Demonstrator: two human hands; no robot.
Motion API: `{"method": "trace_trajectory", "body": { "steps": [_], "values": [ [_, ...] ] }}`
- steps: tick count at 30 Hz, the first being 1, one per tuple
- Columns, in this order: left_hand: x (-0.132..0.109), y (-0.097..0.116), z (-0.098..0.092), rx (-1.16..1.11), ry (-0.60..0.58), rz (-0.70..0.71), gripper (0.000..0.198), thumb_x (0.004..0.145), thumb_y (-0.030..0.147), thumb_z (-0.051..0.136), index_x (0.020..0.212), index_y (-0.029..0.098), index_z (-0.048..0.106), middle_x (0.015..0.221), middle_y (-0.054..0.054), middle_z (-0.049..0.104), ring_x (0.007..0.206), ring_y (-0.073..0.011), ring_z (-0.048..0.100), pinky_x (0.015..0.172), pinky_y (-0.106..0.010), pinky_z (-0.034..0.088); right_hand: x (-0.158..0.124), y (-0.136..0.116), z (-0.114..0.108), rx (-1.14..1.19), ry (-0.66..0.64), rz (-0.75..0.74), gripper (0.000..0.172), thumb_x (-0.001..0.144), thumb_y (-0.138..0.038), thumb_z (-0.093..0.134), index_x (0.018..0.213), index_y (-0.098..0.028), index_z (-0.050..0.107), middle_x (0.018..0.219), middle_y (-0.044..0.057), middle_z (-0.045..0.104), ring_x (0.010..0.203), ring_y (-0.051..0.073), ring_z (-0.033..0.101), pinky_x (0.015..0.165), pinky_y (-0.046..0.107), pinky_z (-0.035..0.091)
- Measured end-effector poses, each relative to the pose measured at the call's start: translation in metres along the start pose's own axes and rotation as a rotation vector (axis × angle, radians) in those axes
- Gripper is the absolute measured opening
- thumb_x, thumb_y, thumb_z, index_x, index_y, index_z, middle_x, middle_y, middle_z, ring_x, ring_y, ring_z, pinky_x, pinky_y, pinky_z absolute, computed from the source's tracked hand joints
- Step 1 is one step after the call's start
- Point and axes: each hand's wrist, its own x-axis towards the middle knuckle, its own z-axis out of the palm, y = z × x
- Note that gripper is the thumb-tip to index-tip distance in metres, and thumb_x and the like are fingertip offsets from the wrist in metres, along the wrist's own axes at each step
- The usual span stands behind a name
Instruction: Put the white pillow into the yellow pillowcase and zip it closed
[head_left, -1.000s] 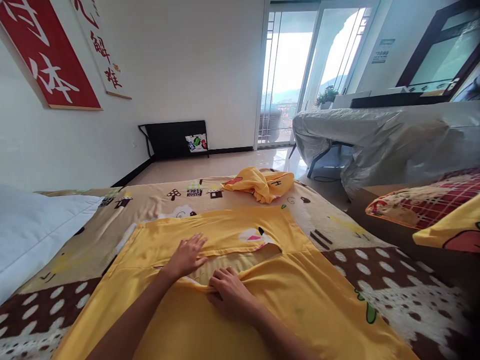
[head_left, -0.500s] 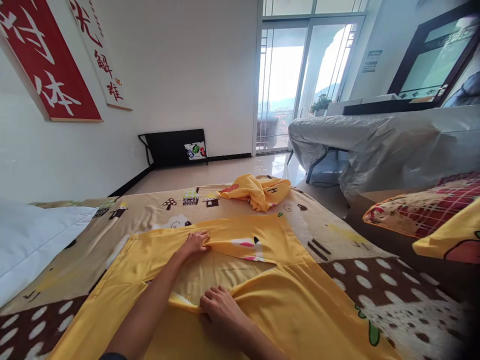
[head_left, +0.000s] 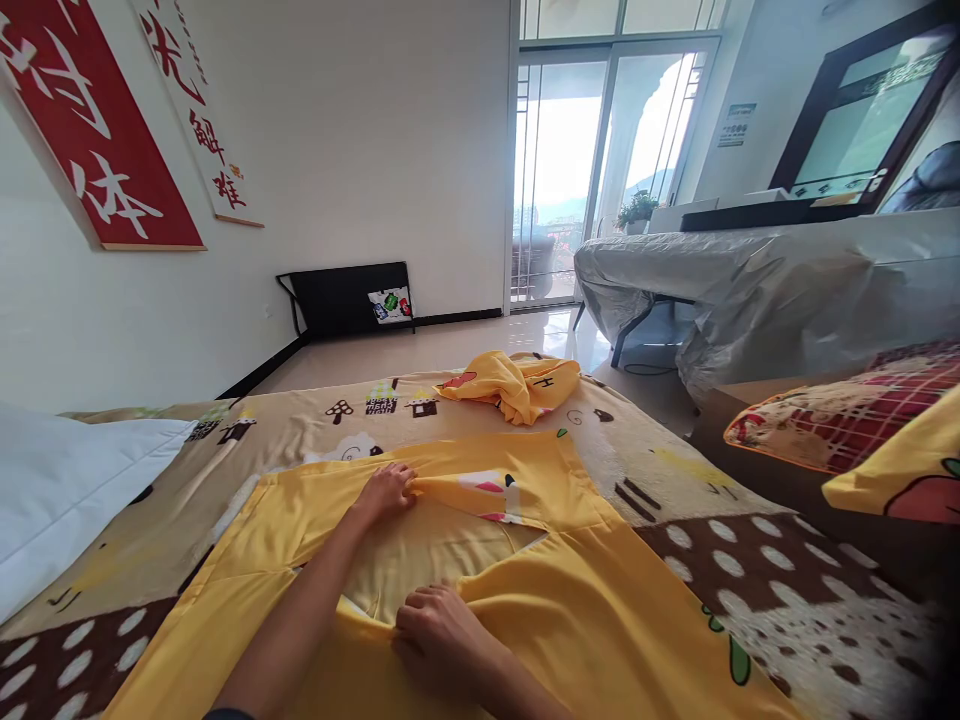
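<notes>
A large yellow pillowcase (head_left: 600, 620) with a cartoon print lies spread on the patterned bedspread (head_left: 300, 420). My left hand (head_left: 386, 492) grips the far flap of its opening, fingers closed on the cloth. My right hand (head_left: 435, 640) pinches the near edge of the same opening, closer to me. Between the two hands the opening gapes and shows the paler inside. A second yellow pillowcase (head_left: 514, 382) lies crumpled near the bed's far edge.
A white pillow (head_left: 67, 490) sits at the left. To the right lie a red plaid cushion (head_left: 840, 415) and another yellow cushion (head_left: 900, 470). Beyond the bed stand plastic-covered furniture (head_left: 750, 290) and a black folded frame (head_left: 349, 295) against the wall.
My left hand went from lying flat on the cloth to gripping the far flap. My right hand drew the near edge toward me, widening the opening.
</notes>
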Motion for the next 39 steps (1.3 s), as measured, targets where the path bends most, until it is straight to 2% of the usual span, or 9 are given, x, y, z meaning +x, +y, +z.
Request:
{"method": "trace_trajectory", "body": {
  "steps": [6, 11, 14, 18, 21, 23, 27, 33, 39],
  "values": [
    [0.002, -0.005, 0.000, 0.028, 0.065, -0.167, 0.030, 0.091, 0.034, 0.054, 0.114, 0.015, 0.059, 0.123, -0.011, 0.057, 0.119, -0.0258, 0.050, 0.103, -0.052, 0.037, -0.002, 0.001, 0.005, 0.009, 0.002, -0.046, 0.012, 0.079, -0.018, 0.052, 0.068, -0.018, 0.056, 0.070, 0.000, 0.066, 0.058, 0.009, 0.052, 0.058, 0.023, 0.030],
    [0.004, -0.007, 0.001, -0.103, -0.080, -0.024, 0.045, 0.085, 0.036, 0.062, 0.125, 0.018, 0.054, 0.134, -0.010, 0.052, 0.126, -0.0277, 0.046, 0.104, -0.052, 0.037, -0.002, 0.001, 0.007, 0.034, -0.014, -0.024, 0.010, 0.078, -0.017, 0.052, 0.070, -0.018, 0.058, 0.072, 0.000, 0.067, 0.060, 0.011, 0.054, 0.059, 0.023, 0.031],
    [0.010, -0.009, -0.007, -0.166, -0.085, 0.004, 0.044, 0.087, 0.036, 0.060, 0.127, 0.019, 0.052, 0.138, -0.010, 0.049, 0.128, -0.0276, 0.043, 0.106, -0.053, 0.035, -0.002, 0.001, 0.005, 0.051, -0.031, -0.018, 0.010, 0.079, -0.018, 0.052, 0.072, -0.018, 0.059, 0.073, 0.000, 0.067, 0.060, 0.011, 0.054, 0.059, 0.024, 0.031],
    [0.016, -0.013, -0.017, -0.202, -0.112, -0.008, 0.036, 0.090, 0.036, 0.055, 0.121, 0.017, 0.055, 0.122, -0.010, 0.059, 0.110, -0.0224, 0.057, 0.096, -0.046, 0.046, -0.002, 0.000, 0.003, 0.048, -0.041, -0.018, 0.010, 0.079, -0.018, 0.052, 0.072, -0.018, 0.059, 0.074, 0.001, 0.068, 0.061, 0.011, 0.055, 0.059, 0.023, 0.032],
    [0.018, -0.014, -0.014, -0.182, -0.193, -0.040, 0.030, 0.089, 0.037, 0.058, 0.108, 0.014, 0.061, 0.106, -0.007, 0.064, 0.095, -0.0190, 0.062, 0.086, -0.041, 0.052, -0.002, 0.000, 0.002, 0.038, -0.042, -0.022, 0.010, 0.079, -0.019, 0.053, 0.072, -0.018, 0.060, 0.074, 0.001, 0.068, 0.062, 0.011, 0.056, 0.060, 0.023, 0.033],
    [0.020, -0.014, -0.008, -0.163, -0.211, -0.055, 0.028, 0.088, 0.036, 0.059, 0.105, 0.014, 0.061, 0.106, -0.007, 0.063, 0.096, -0.0193, 0.061, 0.086, -0.041, 0.052, -0.002, -0.001, 0.002, 0.032, -0.039, -0.027, 0.010, 0.079, -0.019, 0.054, 0.072, -0.018, 0.060, 0.074, 0.000, 0.068, 0.062, 0.011, 0.056, 0.060, 0.023, 0.033],
    [0.024, -0.011, -0.001, -0.134, -0.193, -0.096, 0.028, 0.088, 0.035, 0.058, 0.107, 0.014, 0.061, 0.110, -0.007, 0.062, 0.100, -0.0202, 0.060, 0.088, -0.042, 0.051, -0.002, -0.002, 0.000, 0.026, -0.035, -0.033, 0.010, 0.080, -0.020, 0.054, 0.074, -0.018, 0.061, 0.075, 0.001, 0.069, 0.064, 0.011, 0.058, 0.061, 0.023, 0.034],
    [0.021, -0.009, -0.002, -0.090, -0.066, -0.234, 0.031, 0.090, 0.035, 0.056, 0.113, 0.015, 0.058, 0.114, -0.009, 0.061, 0.102, -0.0210, 0.060, 0.089, -0.044, 0.050, -0.002, -0.001, 0.005, 0.010, -0.001, -0.044, 0.011, 0.081, -0.022, 0.053, 0.073, -0.019, 0.060, 0.074, 0.000, 0.069, 0.064, 0.011, 0.058, 0.062, 0.023, 0.034],
    [0.022, -0.014, -0.001, -0.265, -0.124, -0.122, 0.031, 0.088, 0.035, 0.059, 0.112, 0.014, 0.059, 0.113, -0.008, 0.061, 0.101, -0.0208, 0.060, 0.089, -0.043, 0.051, -0.003, 0.001, 0.008, -0.008, 0.005, -0.019, 0.010, 0.080, -0.023, 0.054, 0.072, -0.019, 0.059, 0.073, -0.001, 0.069, 0.060, 0.011, 0.057, 0.058, 0.025, 0.031]
  ]
}}
